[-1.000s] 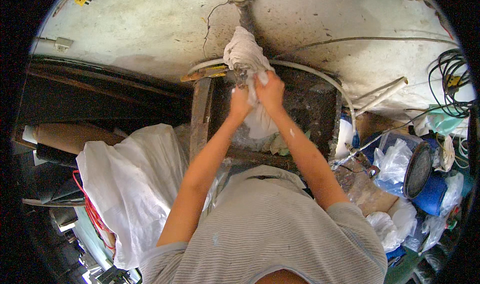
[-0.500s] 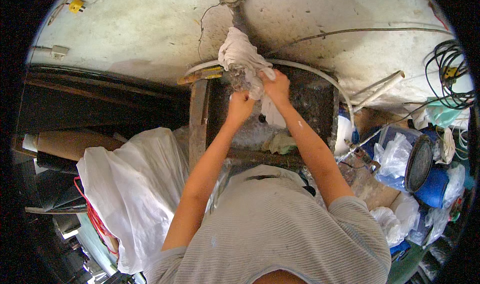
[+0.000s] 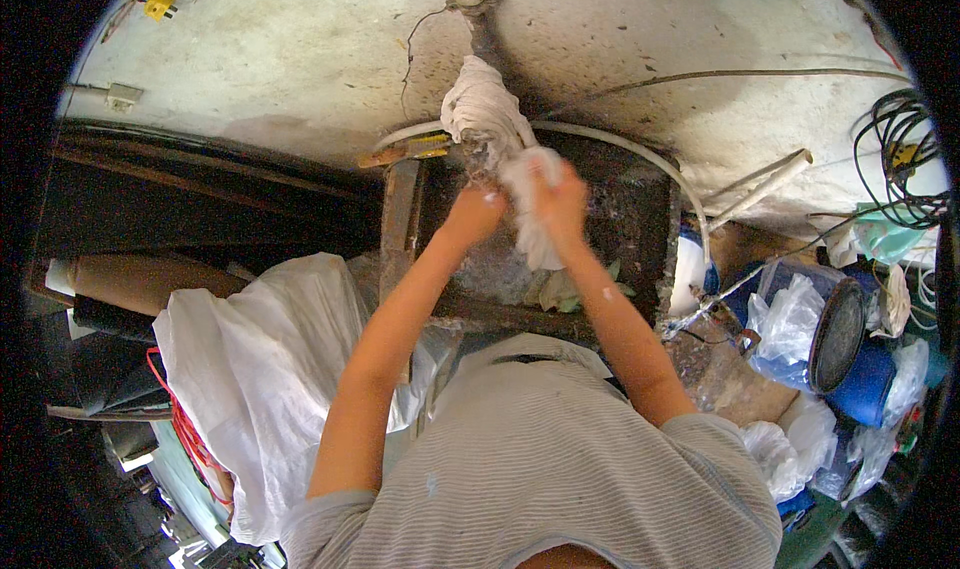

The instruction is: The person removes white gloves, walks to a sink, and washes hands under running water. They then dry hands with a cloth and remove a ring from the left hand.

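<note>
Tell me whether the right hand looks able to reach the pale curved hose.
Probably yes: the hose curves beyond the right hand, nothing visibly blocking it, though that hand grips the white cloth.

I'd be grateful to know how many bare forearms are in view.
2: the left forearm, left of the hanging cloth, and the right forearm, right of it. Both show clearly; none seems hidden.

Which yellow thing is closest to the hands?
The yellow piece at a corner of the box, left of the cloth, up-left of the left hand. The plug is farther up-left; the yellow bit is in the black coil, far right.
</note>
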{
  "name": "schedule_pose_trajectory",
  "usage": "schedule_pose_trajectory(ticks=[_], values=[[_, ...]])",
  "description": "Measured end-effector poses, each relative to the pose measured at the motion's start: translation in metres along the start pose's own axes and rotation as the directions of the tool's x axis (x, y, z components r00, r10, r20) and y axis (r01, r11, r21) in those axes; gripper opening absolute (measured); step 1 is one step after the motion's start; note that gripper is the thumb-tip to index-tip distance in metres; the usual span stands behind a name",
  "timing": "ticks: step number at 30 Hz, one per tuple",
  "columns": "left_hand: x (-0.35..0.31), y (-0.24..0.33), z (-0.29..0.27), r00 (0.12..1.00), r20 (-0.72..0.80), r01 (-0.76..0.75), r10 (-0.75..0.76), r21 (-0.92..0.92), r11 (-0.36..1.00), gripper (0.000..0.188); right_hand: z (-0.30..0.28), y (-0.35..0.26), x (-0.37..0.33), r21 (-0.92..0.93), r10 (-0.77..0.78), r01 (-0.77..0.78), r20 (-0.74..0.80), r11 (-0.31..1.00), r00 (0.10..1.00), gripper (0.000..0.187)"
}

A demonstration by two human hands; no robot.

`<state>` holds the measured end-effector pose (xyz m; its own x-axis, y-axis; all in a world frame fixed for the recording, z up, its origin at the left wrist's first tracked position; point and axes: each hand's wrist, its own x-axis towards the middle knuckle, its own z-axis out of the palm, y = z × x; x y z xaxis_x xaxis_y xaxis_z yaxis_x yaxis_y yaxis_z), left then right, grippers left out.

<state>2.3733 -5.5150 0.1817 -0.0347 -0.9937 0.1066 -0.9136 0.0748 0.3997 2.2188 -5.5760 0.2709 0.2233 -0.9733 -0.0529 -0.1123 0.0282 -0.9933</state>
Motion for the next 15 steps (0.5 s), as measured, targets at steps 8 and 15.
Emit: schedule_pose_trajectory(ticks=[8,15], values=[[0.025,0.021,-0.004,0.923,0.331,-0.321,0.194,0.388,0.864,0.036,0.014,0.039,0.024,-0.421,-0.083,0.166,0.210,0.892,0.974,0.029],[0.012,-0.016,0.022,0.932,0.103,-0.328,0.346,0.642,0.693,0.055,0.050,0.039,-0.018,-0.340,-0.675,0.673,0.134,0.657,0.726,0.035]])
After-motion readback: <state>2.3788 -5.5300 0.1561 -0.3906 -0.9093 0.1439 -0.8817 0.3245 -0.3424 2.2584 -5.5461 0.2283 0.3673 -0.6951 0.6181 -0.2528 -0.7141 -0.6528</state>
